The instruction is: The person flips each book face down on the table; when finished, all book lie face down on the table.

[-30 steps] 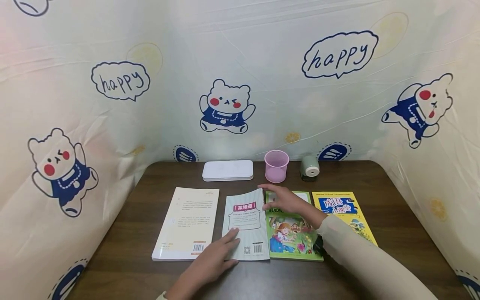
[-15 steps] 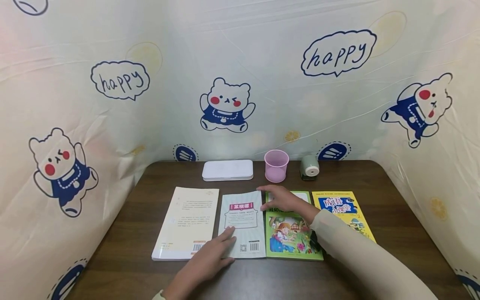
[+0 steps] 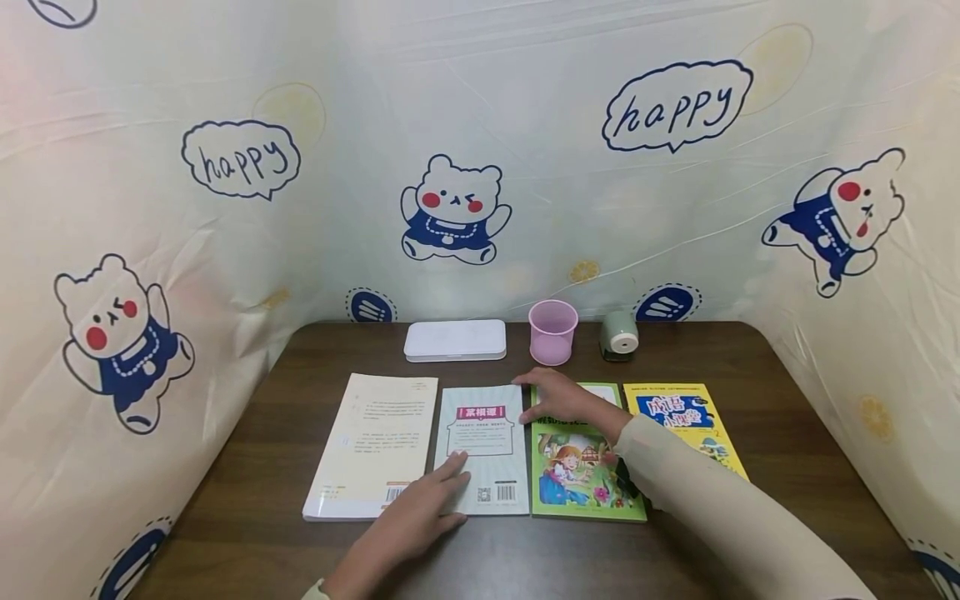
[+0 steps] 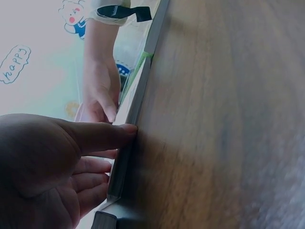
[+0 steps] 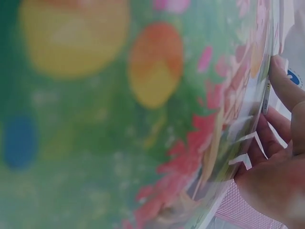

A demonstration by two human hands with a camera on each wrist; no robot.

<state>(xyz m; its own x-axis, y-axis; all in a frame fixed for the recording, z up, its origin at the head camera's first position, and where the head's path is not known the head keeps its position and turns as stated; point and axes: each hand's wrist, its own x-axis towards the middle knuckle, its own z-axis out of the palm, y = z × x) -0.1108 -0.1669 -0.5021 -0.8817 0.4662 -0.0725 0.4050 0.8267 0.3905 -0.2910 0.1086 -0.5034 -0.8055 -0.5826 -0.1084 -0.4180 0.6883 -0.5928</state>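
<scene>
A pale blue book [image 3: 487, 479] lies flat between a cream book [image 3: 367, 458] and a green picture book [image 3: 588, 475]. At its lower left corner rests my left hand [image 3: 420, 512], fingers along the left side. In the left wrist view, that hand's thumb [image 4: 102, 136] touches the book's near edge. My right hand [image 3: 570, 398] reaches over the green book to the pale blue book's upper right corner, index finger at the top and thumb at the right side. The right wrist view shows the picture cover [image 5: 157, 138] large, with right-hand fingers [image 5: 269, 138] slightly bent beyond it.
A yellow book [image 3: 705, 417] lies at the right end of the row, partly under the right sleeve. Behind the books stand a white case [image 3: 456, 343], a pink cup [image 3: 553, 335] and a green pencil sharpener [image 3: 619, 337]. A printed curtain [image 3: 330, 225] surrounds the brown table [image 3: 247, 467].
The pale blue book has shifted slightly left and straightened, its raised right side now flat. Both hands have moved a little left with it. The other books stay in place.
</scene>
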